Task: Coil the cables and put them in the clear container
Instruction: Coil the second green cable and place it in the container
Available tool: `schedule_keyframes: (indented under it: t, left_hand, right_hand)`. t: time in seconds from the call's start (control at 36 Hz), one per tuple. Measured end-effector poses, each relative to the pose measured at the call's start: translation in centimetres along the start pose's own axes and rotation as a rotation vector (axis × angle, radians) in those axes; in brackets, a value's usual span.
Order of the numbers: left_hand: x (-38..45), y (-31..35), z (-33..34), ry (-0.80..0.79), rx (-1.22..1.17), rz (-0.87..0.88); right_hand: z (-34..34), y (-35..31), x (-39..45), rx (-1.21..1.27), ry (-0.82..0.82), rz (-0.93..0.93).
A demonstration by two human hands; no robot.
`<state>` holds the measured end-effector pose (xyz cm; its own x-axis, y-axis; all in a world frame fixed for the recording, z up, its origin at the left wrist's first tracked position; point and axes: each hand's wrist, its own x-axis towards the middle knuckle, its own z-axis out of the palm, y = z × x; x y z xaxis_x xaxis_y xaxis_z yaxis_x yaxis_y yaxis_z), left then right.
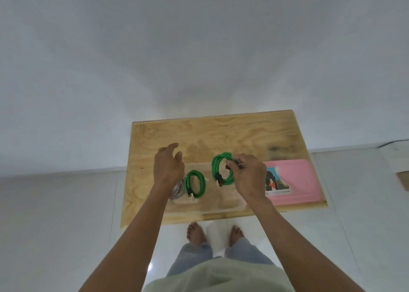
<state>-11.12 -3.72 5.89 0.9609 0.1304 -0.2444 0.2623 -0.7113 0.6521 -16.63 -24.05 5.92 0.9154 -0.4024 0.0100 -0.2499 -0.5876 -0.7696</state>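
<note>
The table (221, 134) is pale yellow-brown plywood with swirling darker grain and a smudged dark stain at its far right. The held cable coil (222, 169) is bright green with a black plug end, and so is the green coil (195, 186) lying to its left. At the near left lies a grey-white coil (178, 190). The clear container (221, 205) shows the wood through its walls. The lid (294, 181) at right is pink, bearing a multicoloured label (276, 184).

Bare plywood table (221, 132) beyond hands
</note>
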Motion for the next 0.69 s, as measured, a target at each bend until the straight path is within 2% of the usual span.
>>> schedule_keyframes:
  t: [0.14,0.22,0.42,0.69]
  left_hand:
    - [0.2,-3.7,1.4,-0.086,0.248,-0.026]
    - [0.0,-4.9,1.9,-0.064,0.311,-0.033]
    - [-0.3,-6.2,2.5,0.014,0.067,-0.054]
    - [-0.8,-7.7,3.2,0.003,0.02,-0.036]
  right_hand:
    - [1.5,2.1,-1.4,-0.124,-0.076,0.024]
    - [2.3,2.9,-1.7,-0.196,-0.123,0.062]
    - [3.9,3.3,-1.4,-0.34,-0.241,0.117]
    - [5.6,2.7,-1.1,-0.5,-0.29,0.118]
